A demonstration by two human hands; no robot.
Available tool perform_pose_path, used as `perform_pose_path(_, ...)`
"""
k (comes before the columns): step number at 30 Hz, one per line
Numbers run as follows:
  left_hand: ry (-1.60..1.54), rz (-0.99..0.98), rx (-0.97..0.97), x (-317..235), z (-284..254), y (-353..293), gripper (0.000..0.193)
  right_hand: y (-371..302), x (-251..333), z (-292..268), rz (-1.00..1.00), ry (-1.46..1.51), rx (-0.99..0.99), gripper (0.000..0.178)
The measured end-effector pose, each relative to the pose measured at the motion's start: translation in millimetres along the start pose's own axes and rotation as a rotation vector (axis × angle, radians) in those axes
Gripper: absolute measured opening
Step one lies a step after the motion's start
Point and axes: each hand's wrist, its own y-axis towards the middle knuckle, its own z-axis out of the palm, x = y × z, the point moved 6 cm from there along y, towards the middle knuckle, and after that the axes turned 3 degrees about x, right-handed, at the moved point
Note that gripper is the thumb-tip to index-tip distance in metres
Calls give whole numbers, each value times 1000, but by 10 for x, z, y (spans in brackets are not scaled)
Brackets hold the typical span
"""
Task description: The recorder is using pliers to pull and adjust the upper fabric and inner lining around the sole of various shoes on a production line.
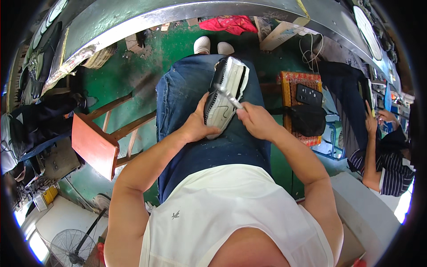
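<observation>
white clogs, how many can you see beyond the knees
2: the left clog and the right clog, side by side just past the jeans; any others might be hidden.

The shoe [218, 110] is black and off-white, the jeans [209, 153] blue, the vest [213, 200] white, the floor [111, 64] green, the shirt [400, 175] dark with pale stripes.

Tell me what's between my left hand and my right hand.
In the head view, a black-and-white shoe lies between your left hand and right hand, with a silver tool reaching over it from the right.
</observation>
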Motion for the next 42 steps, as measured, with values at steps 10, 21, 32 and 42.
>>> perform_pose_path(10, 64, 245, -333, -1172, -1066, -346, 75, -441, -575, -202, 173, 632, -220, 44)
perform_pose_path(21, -307, -41, -205, -1073, -758, 1085, 80, -525, -441, -280, 253, 478, -112, 33)
perform_pose_path(32, 788, 37, -172, -583, -355, 688, 41, -242, -210, -127, 198, -56, 61, 29)
perform_pose_path(42, 127, 120, -447, -455, -481, 369, 19, -173, -64, -287, 193, -64, 169, 26)
